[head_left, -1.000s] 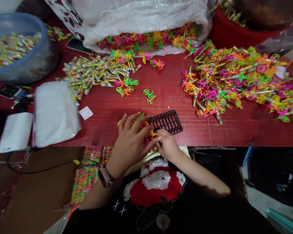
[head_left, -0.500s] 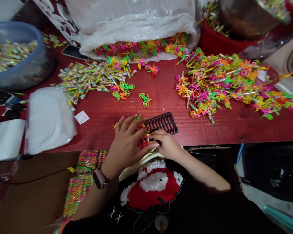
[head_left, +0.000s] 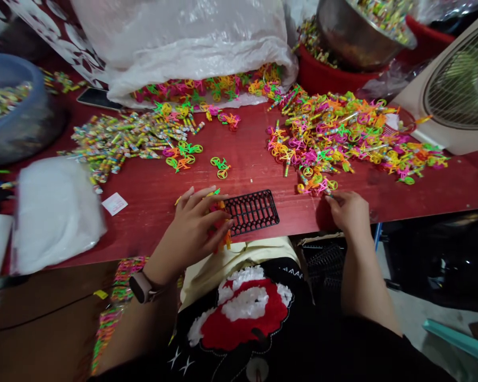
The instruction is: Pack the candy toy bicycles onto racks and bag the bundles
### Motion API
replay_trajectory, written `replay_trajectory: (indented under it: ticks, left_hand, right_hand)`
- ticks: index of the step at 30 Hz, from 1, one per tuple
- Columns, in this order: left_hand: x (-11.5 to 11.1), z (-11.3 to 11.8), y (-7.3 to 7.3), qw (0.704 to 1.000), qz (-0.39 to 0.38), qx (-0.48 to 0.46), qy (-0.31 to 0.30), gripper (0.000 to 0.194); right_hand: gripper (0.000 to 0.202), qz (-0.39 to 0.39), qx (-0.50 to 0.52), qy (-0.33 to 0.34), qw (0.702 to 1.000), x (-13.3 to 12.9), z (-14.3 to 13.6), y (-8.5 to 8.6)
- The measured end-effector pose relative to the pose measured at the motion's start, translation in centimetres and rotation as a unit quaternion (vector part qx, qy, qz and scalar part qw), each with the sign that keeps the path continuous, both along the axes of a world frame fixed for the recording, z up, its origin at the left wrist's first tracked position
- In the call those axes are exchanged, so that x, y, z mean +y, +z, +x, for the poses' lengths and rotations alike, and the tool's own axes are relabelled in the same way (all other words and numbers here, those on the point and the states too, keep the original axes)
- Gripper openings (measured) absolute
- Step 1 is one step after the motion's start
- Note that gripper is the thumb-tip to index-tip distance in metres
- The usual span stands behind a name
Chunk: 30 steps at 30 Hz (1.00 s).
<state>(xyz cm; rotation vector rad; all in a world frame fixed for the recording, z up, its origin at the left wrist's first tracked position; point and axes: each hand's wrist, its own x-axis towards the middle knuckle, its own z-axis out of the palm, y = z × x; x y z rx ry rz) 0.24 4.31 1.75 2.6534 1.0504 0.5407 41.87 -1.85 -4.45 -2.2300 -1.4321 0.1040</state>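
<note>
My left hand (head_left: 195,225), fingers spread, rests over colourful plastic pieces (head_left: 224,237) at the left end of a black plastic rack (head_left: 255,212). Those pieces are mostly hidden under the palm. The rack's right part is bare, with its slots showing. My right hand (head_left: 349,209) is at the lower edge of a large pile of bright toy pieces and tubes (head_left: 322,127), thumb and fingertips pinched at one small piece there. A loose green and orange piece (head_left: 221,166) lies above the rack.
Patterned small tubes (head_left: 123,138) are heaped at the left. A white plastic bag (head_left: 199,53) of toys lies behind. A blue tub (head_left: 11,127), white packet (head_left: 58,212), paper label (head_left: 114,203), metal bowl (head_left: 354,37) and fan (head_left: 458,85) surround the work area.
My right hand has moved from beside my left hand to the pile on the right. More of the rack shows. The camera view has shifted to the right.
</note>
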Motion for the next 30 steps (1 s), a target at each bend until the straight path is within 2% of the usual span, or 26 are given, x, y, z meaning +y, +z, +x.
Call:
replay_trajectory:
  ticks: [3, 5, 7, 11, 12, 14, 16, 18, 20, 21, 23, 26, 30]
  left_hand:
    - [-0.3, 0.2, 0.4, 0.999, 0.041, 0.006, 0.024, 0.013]
    - [-0.6, 0.5, 0.7, 0.998, 0.054, 0.0, 0.042, 0.018]
    - [-0.8, 0.8, 1.0, 0.997, 0.056, -0.014, 0.059, 0.024]
    - [-0.8, 1.0, 0.7, 0.987, 0.075, -0.039, 0.137, 0.029]
    - [-0.7, 0.9, 0.5, 0.984, 0.075, -0.043, 0.154, 0.03]
    - [-0.7, 0.8, 0.0, 0.982, 0.066, -0.048, 0.172, 0.032]
    - [-0.6, 0.8, -0.4, 0.984, 0.046, -0.04, 0.169, 0.038]
    - [-0.6, 0.8, -0.6, 0.987, 0.027, -0.023, 0.159, 0.042]
    - [-0.6, 0.9, -0.7, 0.988, 0.015, -0.007, 0.156, 0.044]
    - [-0.6, 0.9, -0.7, 0.987, 0.013, -0.001, 0.157, 0.043]
    - [-0.6, 0.9, -0.6, 0.988, 0.008, 0.009, 0.157, 0.043]
    - [-0.6, 0.8, -0.5, 0.987, 0.003, 0.015, 0.161, 0.043]
    - [-0.4, 0.6, -0.4, 0.986, -0.007, 0.015, 0.166, 0.043]
  right_hand:
    - [0.033, 0.002, 0.153, 0.0, 0.988, -1.1, -0.5, 0.4]
    - [0.037, 0.033, 0.217, 0.01, 0.976, -1.1, -1.0, 0.4]
    - [0.038, 0.08, 0.196, 0.001, 0.977, -0.5, -1.7, 0.4]
    - [0.032, 0.164, 0.017, -0.039, 0.985, 1.3, -3.7, 0.9]
    - [0.032, 0.181, 0.007, -0.049, 0.982, 1.8, -4.5, 1.1]
    - [0.034, 0.205, 0.079, -0.044, 0.974, 2.7, -6.9, 1.6]
    - [0.035, 0.188, 0.237, 0.03, 0.953, 3.4, -10.3, 1.8]
    - [0.032, 0.121, 0.395, 0.158, 0.897, 4.3, -14.1, 1.4]
    - [0.032, 0.071, 0.478, 0.244, 0.841, 5.2, -17.6, 0.7]
    - [0.031, 0.065, 0.487, 0.266, 0.829, 5.8, -19.0, 0.3]
    - [0.024, 0.065, 0.454, 0.294, 0.839, 6.8, -20.8, -0.3]
    - [0.007, 0.061, 0.34, 0.342, 0.874, 7.9, -21.3, -0.9]
    - [0.013, 0.069, 0.269, 0.367, 0.888, 8.3, -20.5, -1.3]
